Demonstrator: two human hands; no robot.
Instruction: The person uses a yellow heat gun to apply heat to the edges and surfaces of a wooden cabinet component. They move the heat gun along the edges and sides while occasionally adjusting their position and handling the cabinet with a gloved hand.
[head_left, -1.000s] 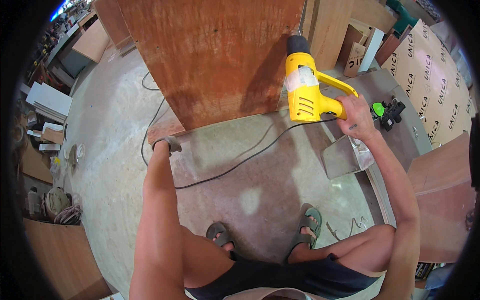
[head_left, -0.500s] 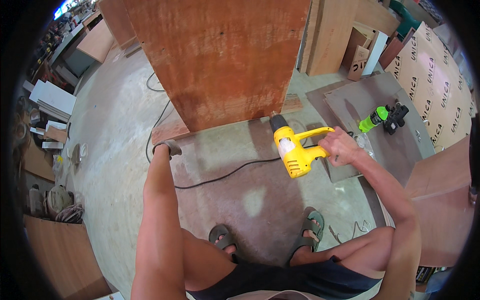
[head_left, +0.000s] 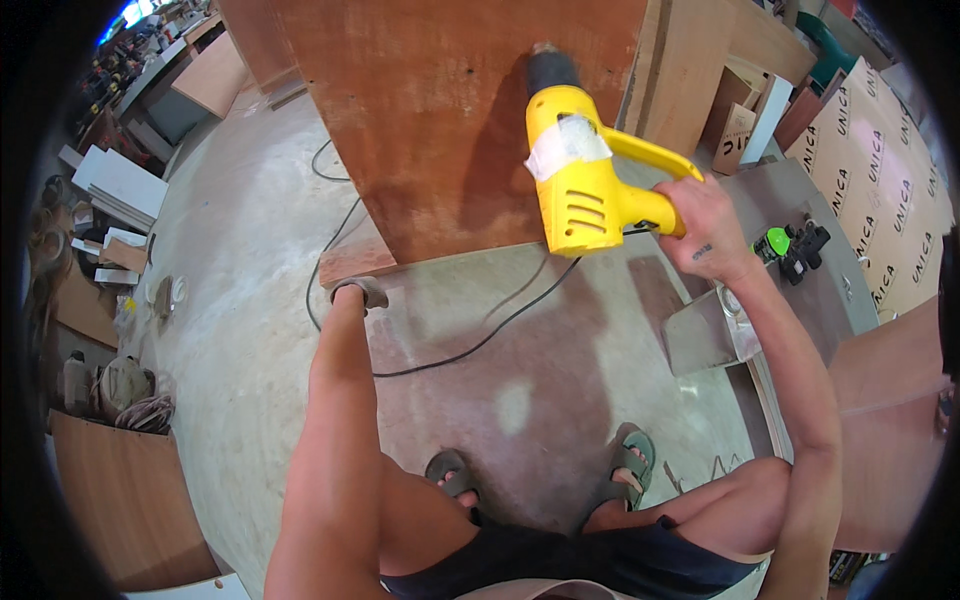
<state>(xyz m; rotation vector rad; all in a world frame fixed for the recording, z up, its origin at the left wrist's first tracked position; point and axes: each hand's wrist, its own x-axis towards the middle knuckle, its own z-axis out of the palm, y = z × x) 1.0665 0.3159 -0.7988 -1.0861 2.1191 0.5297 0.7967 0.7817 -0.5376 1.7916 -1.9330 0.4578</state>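
My right hand point(head_left: 708, 228) is closed around the handle of a yellow heat gun point(head_left: 582, 205). The tool's black nozzle with its metal tip is raised in front of an upright reddish-brown wooden panel point(head_left: 410, 140). I cannot tell whether the tip touches the panel. A black cord point(head_left: 480, 347) trails from the tool across the floor. Down by the panel's lower left corner, beside a flat wood block point(head_left: 352, 262), is my left hand point(head_left: 362, 292), in what looks like a grey-brown glove or cloth. Its fingers are hidden.
Right of me, a green-and-black tool point(head_left: 775, 245) lies on a grey board point(head_left: 770, 190). Large printed sheets point(head_left: 870, 180) lean beyond it. Wooden boards point(head_left: 680, 90) stand behind the panel. White boards point(head_left: 120, 190) and clutter line the left side. My sandalled feet are on the concrete floor.
My right hand has lifted the heat gun up and forward from the panel's lower edge to higher on its face. My left hand stays by the lower left corner.
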